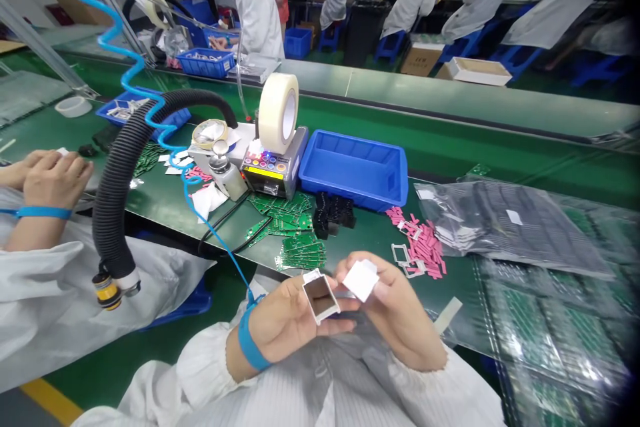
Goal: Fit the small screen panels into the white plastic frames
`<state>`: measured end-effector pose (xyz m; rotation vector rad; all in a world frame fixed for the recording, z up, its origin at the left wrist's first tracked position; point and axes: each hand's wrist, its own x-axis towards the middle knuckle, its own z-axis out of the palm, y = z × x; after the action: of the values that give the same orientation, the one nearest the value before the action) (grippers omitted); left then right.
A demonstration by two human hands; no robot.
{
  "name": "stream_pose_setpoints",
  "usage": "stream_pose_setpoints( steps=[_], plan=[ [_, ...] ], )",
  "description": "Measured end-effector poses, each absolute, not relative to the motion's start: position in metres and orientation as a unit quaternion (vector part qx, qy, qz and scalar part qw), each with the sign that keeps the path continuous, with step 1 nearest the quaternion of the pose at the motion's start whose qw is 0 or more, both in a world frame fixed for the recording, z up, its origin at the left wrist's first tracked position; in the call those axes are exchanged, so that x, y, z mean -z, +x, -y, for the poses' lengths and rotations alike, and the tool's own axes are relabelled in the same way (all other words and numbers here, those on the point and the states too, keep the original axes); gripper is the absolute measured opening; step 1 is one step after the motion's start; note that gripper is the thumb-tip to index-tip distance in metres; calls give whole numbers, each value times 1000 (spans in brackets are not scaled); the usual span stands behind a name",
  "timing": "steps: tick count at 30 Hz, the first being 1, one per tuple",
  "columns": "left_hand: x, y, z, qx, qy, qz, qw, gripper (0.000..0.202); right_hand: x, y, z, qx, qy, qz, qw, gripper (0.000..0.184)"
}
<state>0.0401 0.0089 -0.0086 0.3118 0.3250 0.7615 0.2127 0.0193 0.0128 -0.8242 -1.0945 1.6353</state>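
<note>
My left hand (285,323), with a blue wrist strap (250,340), holds a small white square frame (327,313) with a dark brownish inside. Close beside it, my right hand (390,307) grips a flat white square piece (361,280) between thumb and fingers. The two pieces are apart, over the front edge of the bench. Just beyond the hands lie stacked green circuit boards (303,252) and several black parts (330,213). Right of these is a pile of pink strips (425,243), with thin white frames (400,253) among them.
An open blue bin (355,170) stands beyond the boards, beside a tape dispenser (273,170) carrying a large tape roll (273,113). A metal-topped bottle (227,177), black hose (113,193) and coiled blue cord (117,27) are left. Bagged parts (520,227) lie right. A co-worker's hands (55,177) work at left.
</note>
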Motion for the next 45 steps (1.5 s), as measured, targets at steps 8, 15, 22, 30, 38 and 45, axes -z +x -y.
stream_pose_setpoints(
  steps=[8,15,22,30,38,45],
  plan=[
    [11,48,-12,-451,164,-269,835,38,-36,202,-10,-111,-473,780,393,24],
    [8,50,-13,-467,129,-301,821,36,-30,188,-12,0,-456,807,375,8],
    [21,60,-10,-463,91,-328,819,20,-17,174,-13,-23,-506,781,364,15],
    [32,63,-14,-345,-43,-304,887,23,12,282,-18,-66,-699,673,232,23],
    [35,70,-14,-315,-44,-309,897,24,55,380,-25,-66,-870,480,92,16],
    [30,62,-11,-349,26,-284,893,31,54,384,-30,-84,-881,459,82,14]
  ],
)
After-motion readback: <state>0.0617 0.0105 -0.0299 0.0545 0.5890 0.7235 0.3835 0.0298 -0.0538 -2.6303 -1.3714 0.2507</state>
